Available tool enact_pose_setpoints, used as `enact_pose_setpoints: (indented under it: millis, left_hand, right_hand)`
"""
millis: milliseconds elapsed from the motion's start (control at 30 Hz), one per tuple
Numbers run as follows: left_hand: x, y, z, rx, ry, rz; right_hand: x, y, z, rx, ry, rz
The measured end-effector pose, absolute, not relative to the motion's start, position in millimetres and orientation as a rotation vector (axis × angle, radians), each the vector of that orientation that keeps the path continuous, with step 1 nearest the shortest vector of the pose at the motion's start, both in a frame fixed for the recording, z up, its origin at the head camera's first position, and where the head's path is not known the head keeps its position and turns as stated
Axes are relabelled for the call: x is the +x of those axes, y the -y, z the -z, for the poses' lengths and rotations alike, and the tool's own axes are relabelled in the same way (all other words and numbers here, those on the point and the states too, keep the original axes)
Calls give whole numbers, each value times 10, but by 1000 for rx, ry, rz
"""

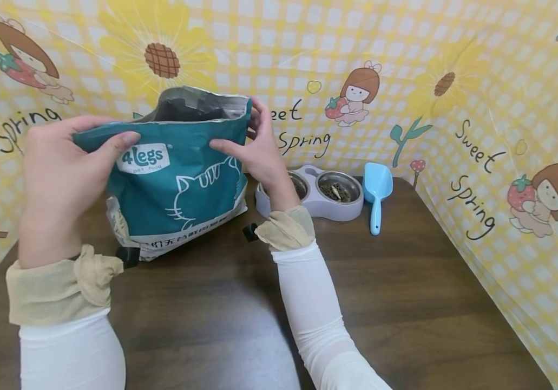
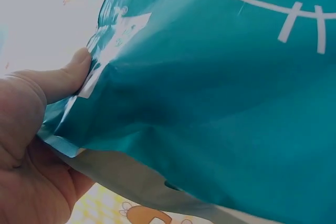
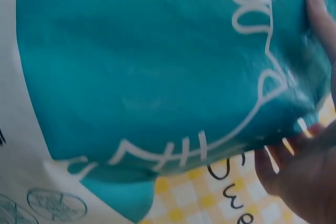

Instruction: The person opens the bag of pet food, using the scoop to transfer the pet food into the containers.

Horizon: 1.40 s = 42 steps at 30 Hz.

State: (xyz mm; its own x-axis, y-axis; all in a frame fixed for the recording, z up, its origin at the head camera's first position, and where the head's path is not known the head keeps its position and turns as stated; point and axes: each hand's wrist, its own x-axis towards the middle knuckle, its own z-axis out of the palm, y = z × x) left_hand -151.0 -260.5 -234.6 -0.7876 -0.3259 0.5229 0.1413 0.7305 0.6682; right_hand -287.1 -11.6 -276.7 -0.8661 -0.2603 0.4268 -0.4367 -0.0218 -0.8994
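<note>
A teal pet food bag [image 1: 162, 189] with a white cat outline stands on the table, its top gaping and the silvery lining showing. My left hand [image 1: 59, 179] pinches the bag's upper left corner, thumb on the front face. At the upper right edge my right hand [image 1: 264, 146] grips the bag, thumb on the front and fingers behind. The left wrist view shows the left thumb pressed on the teal bag [image 2: 210, 98] near its label. In the right wrist view, the right hand's [image 3: 299, 171] fingers lie along the bag's side edge. The bag's contents are hidden.
Behind the right forearm is a pale double feeding bowl [image 1: 337, 211]; brown kibble shows in its right metal dish. A light blue scoop [image 1: 378, 187] lies to its right. Everything stands on a dark wooden table [image 1: 405, 303], with a yellow checked cloth [image 1: 279, 32] around it.
</note>
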Motion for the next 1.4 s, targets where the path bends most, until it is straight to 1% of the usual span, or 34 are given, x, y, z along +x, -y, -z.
enact_pose_setpoints:
  millis: [200, 467, 567, 733, 933, 1167, 1400]
  left_hand:
    - [-1560, 2608, 2378, 125, 2168, 1085]
    - [-1600, 2532, 2374, 91, 2088, 1124]
    - [-1611, 2517, 2374, 89, 2071, 1131]
    - [-1643, 2522, 2380, 129, 2045, 1162]
    - [-1798, 2551, 2401, 109, 1913, 1235]
    - [-1965, 2616, 2463, 73, 1745, 1331]
    - [-2150, 2621, 2482, 22, 1673, 1310]
  right_hand:
    - [-2879, 186, 2765, 561, 2046, -2008]
    - [-2869, 196, 2749, 493, 1916, -2085]
    - [-2870, 172, 2739, 515, 1864, -2165]
    - [-2912, 97, 2745, 635, 1815, -2257]
    - [-2957, 68, 2747, 713, 1756, -2243]
    - [-2942, 189, 2787, 631, 1718, -2101]
    - [-2990, 94, 2721, 597, 1738, -1911]
